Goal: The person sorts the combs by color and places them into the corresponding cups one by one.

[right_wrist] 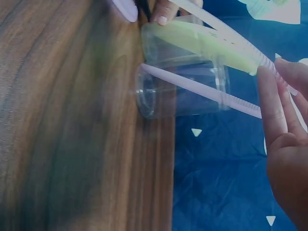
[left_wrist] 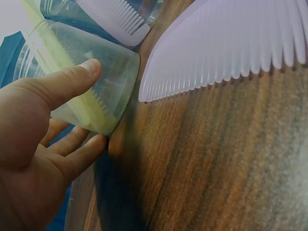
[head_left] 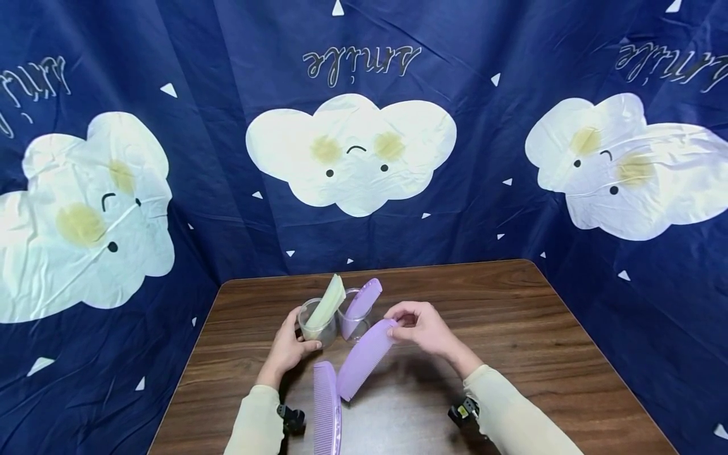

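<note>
My left hand (head_left: 287,346) grips a clear plastic cup (left_wrist: 118,67), thumb on one side and fingers on the other. Pale green combs (head_left: 330,303) lean inside that cup. Right behind it stands a second clear cup (right_wrist: 185,103) with one purple comb (head_left: 364,300) in it. In my right hand (head_left: 423,327) a purple comb (head_left: 366,359) is pinched by its upper end, slanting down to the left with its teeth facing the lower right. Another purple comb (head_left: 326,407) lies on the table, close to the held comb's lower end.
The brown wood-grain table (head_left: 472,291) has blue cloth (head_left: 483,189) with white clouds along its back and sides. Small black cameras are worn at the left wrist (head_left: 292,417) and the right wrist (head_left: 463,411). Both cups stand toward the table's back left.
</note>
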A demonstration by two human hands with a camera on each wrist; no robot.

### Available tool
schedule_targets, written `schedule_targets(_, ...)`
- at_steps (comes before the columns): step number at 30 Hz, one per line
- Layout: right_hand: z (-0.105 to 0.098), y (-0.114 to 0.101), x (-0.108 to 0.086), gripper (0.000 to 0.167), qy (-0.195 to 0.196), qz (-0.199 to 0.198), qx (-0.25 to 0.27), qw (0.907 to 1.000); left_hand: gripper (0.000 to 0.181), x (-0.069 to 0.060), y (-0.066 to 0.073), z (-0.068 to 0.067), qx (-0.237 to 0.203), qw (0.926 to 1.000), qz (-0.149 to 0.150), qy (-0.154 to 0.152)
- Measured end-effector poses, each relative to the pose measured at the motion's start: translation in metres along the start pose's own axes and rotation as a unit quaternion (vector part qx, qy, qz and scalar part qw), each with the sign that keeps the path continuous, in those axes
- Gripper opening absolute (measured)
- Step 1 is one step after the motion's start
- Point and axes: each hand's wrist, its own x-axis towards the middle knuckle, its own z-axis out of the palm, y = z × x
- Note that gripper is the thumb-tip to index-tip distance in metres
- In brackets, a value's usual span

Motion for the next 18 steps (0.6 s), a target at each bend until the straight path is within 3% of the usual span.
schedule_targets(5, -0.007, -0.010, 0.003, 0.024, 0.042, -0.012, -0.016, 0.9989, 0.100, 0.001, 0.000, 0.000, 0.001, 1.0000, 0.000, 0.001)
schedule_targets(18, -0.022, -0.030, 0.010, 0.021, 0.111, -0.016, 0.016, 0.9935, 0.099, 0.000, -0.001, 0.001, 0.007, 1.0000, 0.001, 0.002)
